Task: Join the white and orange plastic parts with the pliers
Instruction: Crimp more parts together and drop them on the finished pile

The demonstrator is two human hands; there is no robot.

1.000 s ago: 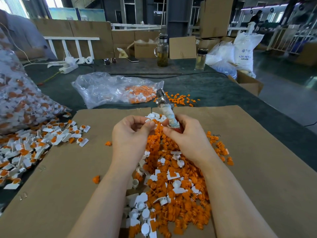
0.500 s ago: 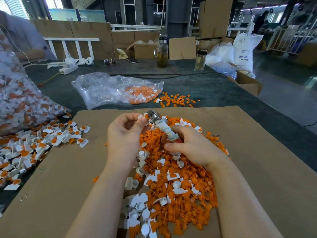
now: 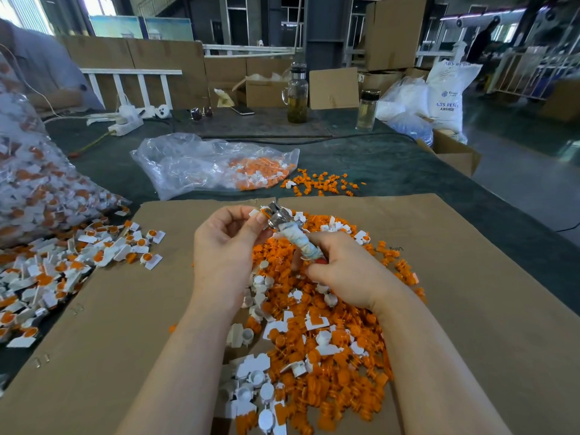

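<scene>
Over the cardboard-covered worktop (image 3: 470, 309), the right hand (image 3: 348, 274) grips the pliers (image 3: 290, 229), whose tip meets a white part (image 3: 255, 212) pinched by left hand (image 3: 224, 243) fingers (image 3: 258, 221).

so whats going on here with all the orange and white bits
A person is joining small plastic parts over a cardboard sheet. The right hand grips the cloth-wrapped pliers, whose metal head points up and left. The left hand pinches a white part right at that head. A loose pile of parts lies under the hands, and joined pieces are spread out to the left.
</scene>
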